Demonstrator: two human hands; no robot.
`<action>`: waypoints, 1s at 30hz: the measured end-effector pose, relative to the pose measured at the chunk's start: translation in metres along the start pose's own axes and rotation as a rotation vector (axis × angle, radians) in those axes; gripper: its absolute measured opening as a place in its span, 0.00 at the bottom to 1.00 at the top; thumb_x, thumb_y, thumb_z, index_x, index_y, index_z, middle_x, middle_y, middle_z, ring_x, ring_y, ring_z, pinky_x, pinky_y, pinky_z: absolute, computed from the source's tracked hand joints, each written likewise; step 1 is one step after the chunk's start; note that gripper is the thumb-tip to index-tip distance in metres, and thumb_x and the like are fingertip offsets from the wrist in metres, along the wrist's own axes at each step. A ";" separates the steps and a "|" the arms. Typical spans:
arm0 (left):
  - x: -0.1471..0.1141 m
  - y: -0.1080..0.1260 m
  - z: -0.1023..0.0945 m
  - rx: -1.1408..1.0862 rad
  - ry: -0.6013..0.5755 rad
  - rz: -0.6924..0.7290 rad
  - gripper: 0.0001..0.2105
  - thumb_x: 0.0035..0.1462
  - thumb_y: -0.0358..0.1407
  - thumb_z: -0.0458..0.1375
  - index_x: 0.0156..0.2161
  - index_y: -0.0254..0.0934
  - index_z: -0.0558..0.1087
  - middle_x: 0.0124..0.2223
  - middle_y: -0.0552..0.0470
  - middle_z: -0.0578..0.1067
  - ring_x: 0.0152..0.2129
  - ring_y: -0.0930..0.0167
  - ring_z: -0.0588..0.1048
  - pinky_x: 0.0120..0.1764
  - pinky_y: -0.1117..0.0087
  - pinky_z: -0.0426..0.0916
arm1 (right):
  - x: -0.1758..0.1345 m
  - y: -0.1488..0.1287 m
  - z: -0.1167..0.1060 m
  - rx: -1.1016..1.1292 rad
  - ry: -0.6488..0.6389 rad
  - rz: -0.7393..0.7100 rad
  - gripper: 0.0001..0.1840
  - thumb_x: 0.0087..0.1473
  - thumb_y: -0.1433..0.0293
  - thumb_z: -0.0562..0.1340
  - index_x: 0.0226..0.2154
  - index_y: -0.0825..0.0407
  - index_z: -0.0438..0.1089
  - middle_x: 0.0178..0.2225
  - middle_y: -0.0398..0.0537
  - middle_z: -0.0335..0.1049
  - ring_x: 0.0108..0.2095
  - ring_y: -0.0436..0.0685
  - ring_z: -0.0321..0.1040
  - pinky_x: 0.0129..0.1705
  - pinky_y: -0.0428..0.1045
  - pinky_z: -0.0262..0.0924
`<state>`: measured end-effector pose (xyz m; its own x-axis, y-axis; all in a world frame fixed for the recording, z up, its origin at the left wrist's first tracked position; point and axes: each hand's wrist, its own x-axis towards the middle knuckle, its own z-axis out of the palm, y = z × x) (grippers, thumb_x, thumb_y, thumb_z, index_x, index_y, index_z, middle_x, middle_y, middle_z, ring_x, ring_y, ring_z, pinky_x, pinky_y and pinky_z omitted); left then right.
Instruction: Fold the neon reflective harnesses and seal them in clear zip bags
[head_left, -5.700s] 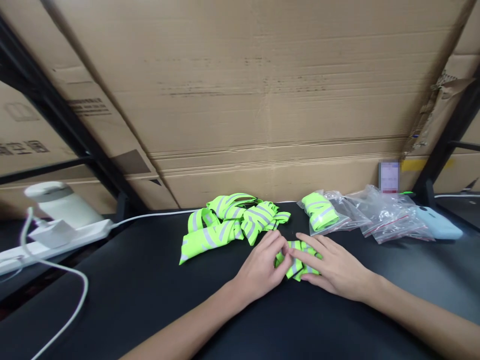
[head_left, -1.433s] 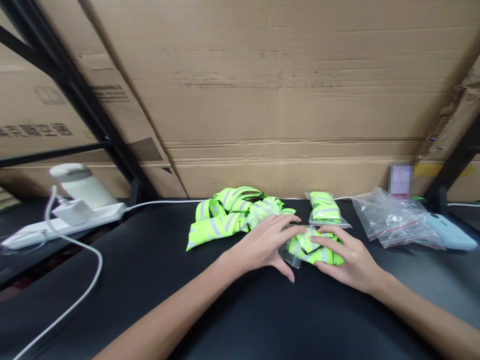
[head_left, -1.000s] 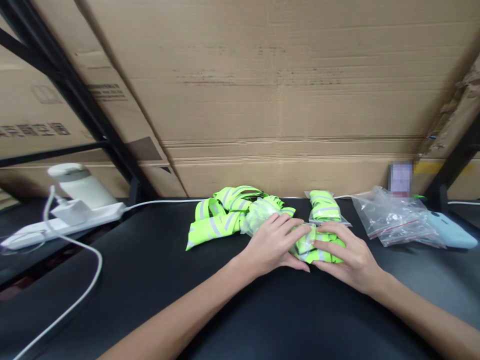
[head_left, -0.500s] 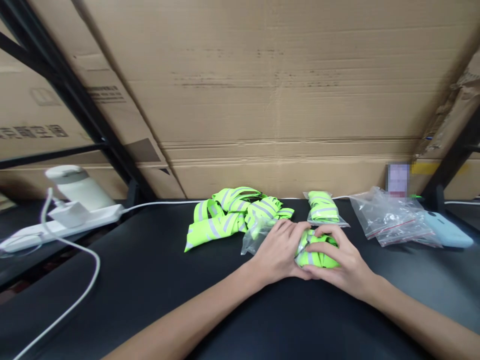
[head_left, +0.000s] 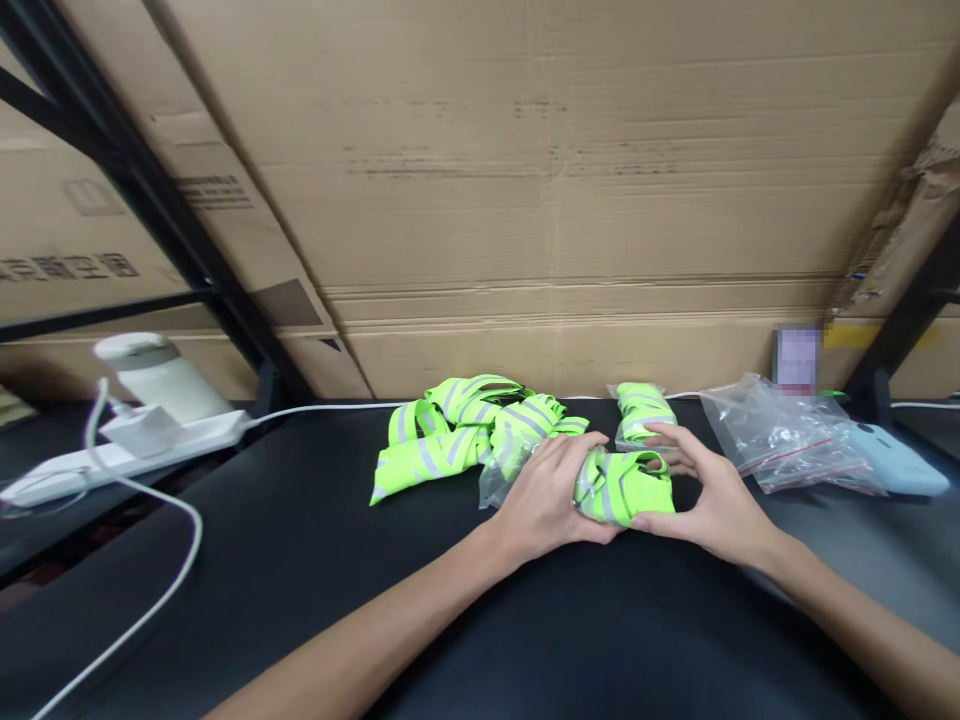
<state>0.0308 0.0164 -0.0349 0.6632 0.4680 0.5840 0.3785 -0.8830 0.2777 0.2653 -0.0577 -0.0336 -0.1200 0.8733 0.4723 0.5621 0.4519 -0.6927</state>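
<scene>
A folded bundle of neon yellow-green reflective strap [head_left: 637, 488] with grey stripes sits partly inside a clear plastic bag [head_left: 498, 480]. My left hand [head_left: 551, 490] is closed around the bagged left end of the bundle, and its fingers hide part of the bag. My right hand [head_left: 709, 495] is at the other end with its fingers spread. Its thumb touches the near right corner of the bundle, and the fingertips are by its far edge. Just behind lies another bagged reflective strap [head_left: 641, 405]. To the left is a loose heap of reflective straps [head_left: 457, 430].
Clear zip bags [head_left: 795, 440] and a light blue phone [head_left: 900, 460] lie at the right. A white power strip [head_left: 202, 435], its cable and a white bottle [head_left: 169, 380] are at the left. Cardboard [head_left: 555, 230] stands behind the black table [head_left: 300, 560].
My right hand has loosened and shifted right, its fingers coming off the top of the bundle. The bundle has moved slightly left and up with my left hand still around it.
</scene>
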 end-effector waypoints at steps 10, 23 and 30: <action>-0.001 0.000 0.003 0.050 -0.014 0.029 0.40 0.44 0.45 0.73 0.59 0.38 0.60 0.52 0.42 0.76 0.46 0.54 0.76 0.49 0.52 0.71 | 0.003 0.010 0.006 0.532 -0.082 0.151 0.34 0.47 0.64 0.76 0.54 0.47 0.67 0.56 0.56 0.71 0.57 0.65 0.70 0.53 0.59 0.73; 0.000 0.001 0.005 0.275 -0.059 0.212 0.47 0.41 0.55 0.73 0.60 0.31 0.60 0.47 0.40 0.76 0.42 0.54 0.75 0.47 0.55 0.69 | 0.009 -0.015 -0.003 0.835 -0.045 0.550 0.29 0.54 0.56 0.71 0.54 0.49 0.69 0.46 0.54 0.80 0.55 0.64 0.71 0.64 0.62 0.55; 0.004 0.009 0.001 0.332 -0.117 0.260 0.53 0.38 0.49 0.76 0.64 0.31 0.54 0.50 0.40 0.76 0.43 0.56 0.75 0.50 0.55 0.66 | 0.009 -0.014 -0.004 0.967 0.008 0.605 0.33 0.47 0.63 0.76 0.54 0.48 0.68 0.51 0.53 0.77 0.56 0.63 0.71 0.59 0.57 0.62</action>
<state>0.0375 0.0104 -0.0311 0.8254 0.2494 0.5064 0.3633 -0.9214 -0.1384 0.2596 -0.0575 -0.0172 -0.0366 0.9961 -0.0809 -0.3402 -0.0885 -0.9362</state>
